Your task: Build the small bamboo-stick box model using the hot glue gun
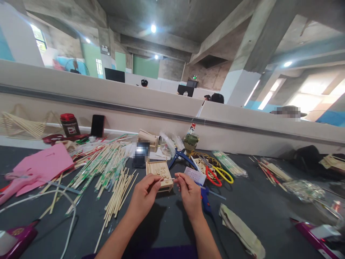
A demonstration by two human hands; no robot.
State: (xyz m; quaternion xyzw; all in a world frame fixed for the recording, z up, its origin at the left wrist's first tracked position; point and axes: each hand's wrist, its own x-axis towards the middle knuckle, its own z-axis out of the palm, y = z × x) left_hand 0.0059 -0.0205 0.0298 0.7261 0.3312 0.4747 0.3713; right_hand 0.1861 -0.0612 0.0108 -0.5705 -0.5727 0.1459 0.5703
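Both my hands pinched on one thin bamboo stick [172, 178]: left hand [145, 196], right hand [190, 192]. Held just before small stick box [161, 174] on table [167, 223]. Light, stiff, likely snaps easily; grip near ends.

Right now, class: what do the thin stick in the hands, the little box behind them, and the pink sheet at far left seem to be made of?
The thin stick, pinched between left hand and right hand: pale and matte, probably bamboo or wood. The little box: the same pale slats laid side by side, unpainted. The pink sheet: flat, soft-edged and dull, likely felt or foam; paper is possible.
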